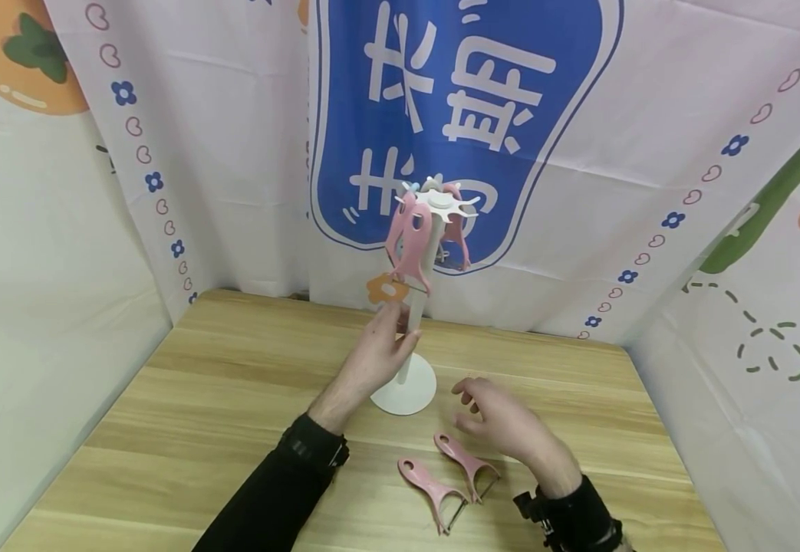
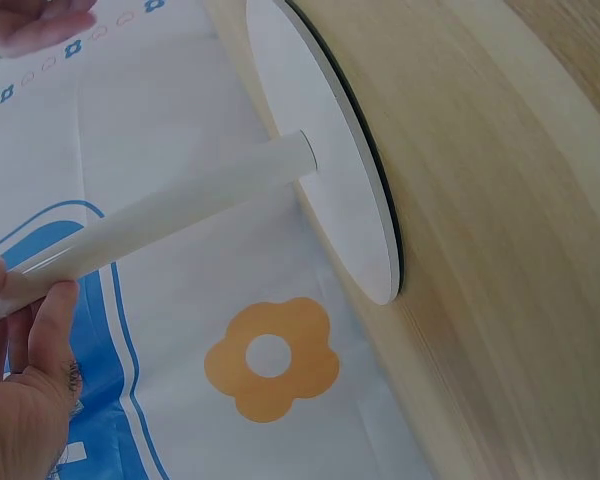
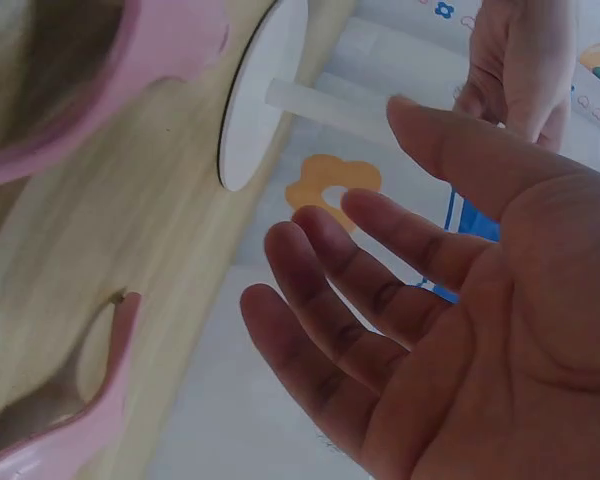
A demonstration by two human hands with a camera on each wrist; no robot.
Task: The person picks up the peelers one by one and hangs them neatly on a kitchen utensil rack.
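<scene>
A white stand [image 1: 403, 391] with a round base and a hooked top rises from the table. My left hand [image 1: 380, 345] grips its pole [image 2: 180, 205], fingers and thumb around it. Pink peelers [image 1: 413, 245] hang from the hooks at the top, with partly hidden grey and bluish ones behind. My right hand [image 1: 503, 418] hovers right of the base with relaxed fingers, and its palm [image 3: 500, 330] holds nothing in the right wrist view. Below it two pink Y-shaped peelers lie on the table, a nearer peeler [image 1: 430, 491] and a farther peeler [image 1: 467, 464].
The wood-grain table [image 1: 234, 414] meets a white printed curtain [image 1: 248, 192] at the back, with more cloth at both sides. A big blue sign print [image 1: 510, 192] is behind the stand's top.
</scene>
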